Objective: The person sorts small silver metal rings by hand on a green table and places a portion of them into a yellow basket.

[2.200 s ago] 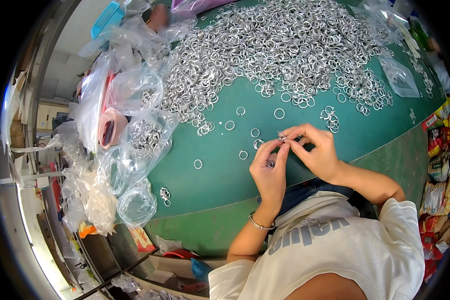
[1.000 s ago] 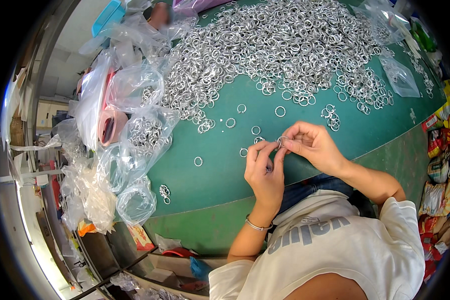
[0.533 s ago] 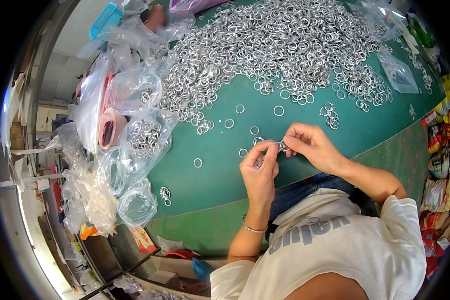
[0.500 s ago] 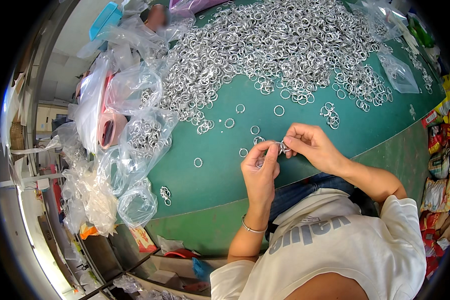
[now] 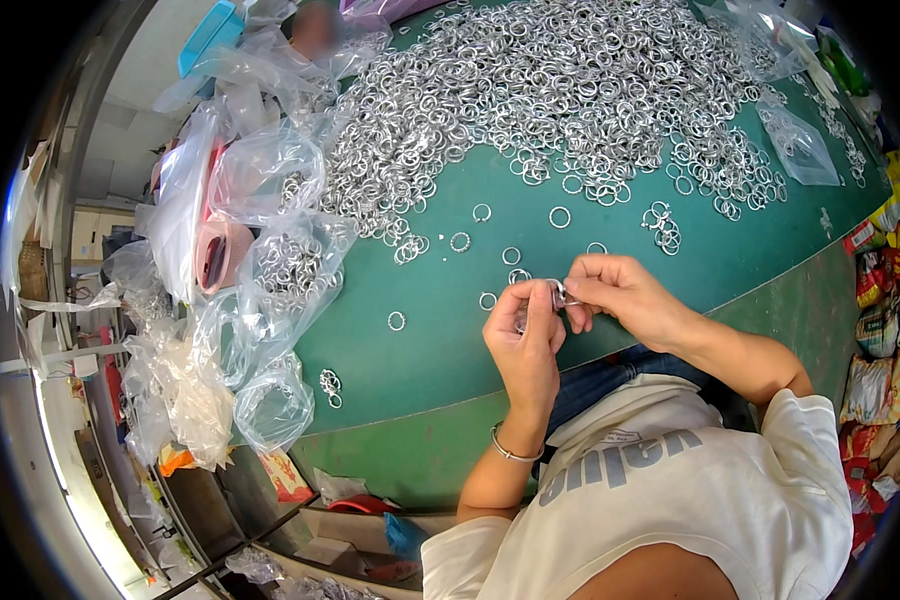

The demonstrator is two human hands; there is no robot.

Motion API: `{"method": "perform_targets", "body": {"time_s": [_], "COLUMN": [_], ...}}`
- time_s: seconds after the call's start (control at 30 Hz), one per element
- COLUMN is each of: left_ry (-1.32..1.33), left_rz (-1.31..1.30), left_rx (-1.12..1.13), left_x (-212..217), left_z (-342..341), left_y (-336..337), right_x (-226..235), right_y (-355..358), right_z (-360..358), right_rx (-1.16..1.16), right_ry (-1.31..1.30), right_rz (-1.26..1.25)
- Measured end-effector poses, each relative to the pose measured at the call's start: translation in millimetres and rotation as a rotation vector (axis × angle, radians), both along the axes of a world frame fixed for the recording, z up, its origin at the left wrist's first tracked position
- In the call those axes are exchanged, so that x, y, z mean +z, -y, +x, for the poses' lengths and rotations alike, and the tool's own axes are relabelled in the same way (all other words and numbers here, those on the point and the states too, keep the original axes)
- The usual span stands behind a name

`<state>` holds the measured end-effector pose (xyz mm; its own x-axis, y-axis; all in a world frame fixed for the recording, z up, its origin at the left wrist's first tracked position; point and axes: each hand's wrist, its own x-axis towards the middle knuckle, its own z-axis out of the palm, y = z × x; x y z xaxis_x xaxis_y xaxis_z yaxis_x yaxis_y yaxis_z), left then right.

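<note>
A small silver ring (image 5: 558, 294) sits pinched between the two hands, held just above the near edge of the green table (image 5: 430, 350). The left hand (image 5: 523, 335) has its fingers (image 5: 530, 300) closed together on the ring from the left, and seems to cup a few more rings against its palm, though they are too small to tell clearly. The right hand (image 5: 620, 298) meets it from the other side, its thumb and forefinger clamped on the same ring, so both hands touch at that one point.

The step in hand looks like fine work on a single ring, either joining it to another or twisting it closed (which of the two cannot be made out). Judging from this, the next move calls for a steady, small turn of the fingertips with the ring kept from slipping, since it is thin and smooth.

Loose single rings (image 5: 510, 255) lie on the table just beyond the hands, and a great heap of rings (image 5: 560, 90) covers the far side. Clear plastic bags (image 5: 280, 270), some with rings in them, are piled at the left edge.
</note>
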<state>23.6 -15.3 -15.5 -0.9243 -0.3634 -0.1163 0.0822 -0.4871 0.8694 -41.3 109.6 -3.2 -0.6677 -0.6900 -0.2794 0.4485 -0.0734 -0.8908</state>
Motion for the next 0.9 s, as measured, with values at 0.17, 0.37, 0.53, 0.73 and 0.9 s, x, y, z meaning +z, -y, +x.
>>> {"method": "perform_targets", "body": {"time_s": [0.17,0.37,0.53,0.73,0.9], "left_ry": [0.063,0.075,0.116,0.102,0.050], "left_rz": [-0.053,-0.037,0.306,0.121,-0.236], "left_rx": [-0.028,-0.129,-0.166,-0.099,0.024], "left_x": [9,7,7,11,12], "left_z": [-1,5,4,5,6], "left_y": [-2,5,6,4,-3], "right_x": [1,6,0,12,10], "right_y": [-4,-9,-6,-7,-10], "right_z": [-2,-2,4,10,9], "right_rx": [0.045,0.110,0.073,0.038,0.056], "right_ry": [-0.032,-0.063,-0.043,-0.383,-0.194], "right_rz": [0.047,-0.046,-0.150,0.107,-0.033]}}
